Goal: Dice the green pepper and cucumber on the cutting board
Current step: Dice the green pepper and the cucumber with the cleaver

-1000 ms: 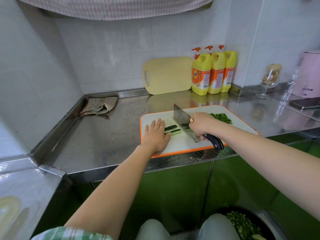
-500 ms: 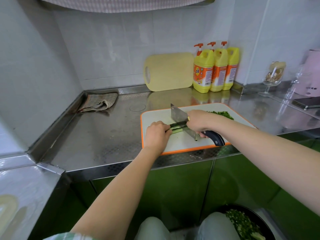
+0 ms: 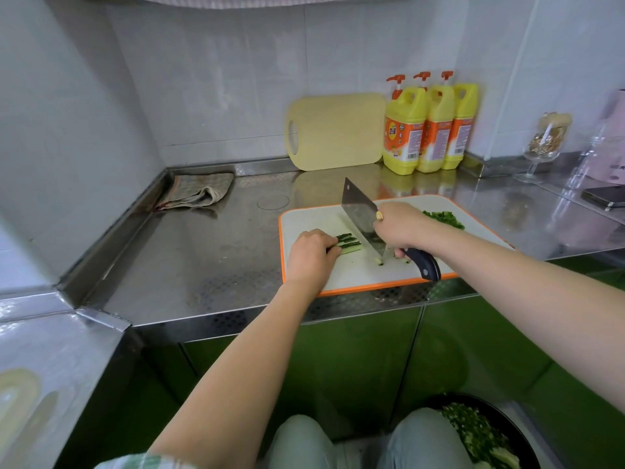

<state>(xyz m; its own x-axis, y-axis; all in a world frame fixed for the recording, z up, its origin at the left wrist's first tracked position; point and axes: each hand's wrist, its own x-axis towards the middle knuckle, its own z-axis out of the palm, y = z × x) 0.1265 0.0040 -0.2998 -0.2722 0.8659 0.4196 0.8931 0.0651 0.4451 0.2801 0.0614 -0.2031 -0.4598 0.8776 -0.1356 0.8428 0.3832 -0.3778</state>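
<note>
A white cutting board with an orange rim lies on the steel counter. My left hand has curled fingers holding down a bundle of cucumber strips. My right hand grips a cleaver by its dark handle, the blade standing on the board just right of the strips. A few cut cucumber bits lie by the blade's near end. Diced green pepper is piled at the board's far right.
A yellow board leans on the back wall beside three yellow detergent bottles. A folded cloth lies at the back left. A glass and a phone are at the right. A dark bowl of chopped greens sits low by my knees.
My left hand went from lying flat on the strips to curled fingers holding them. The cleaver has cut into the strips, and small cut bits now lie by the blade.
</note>
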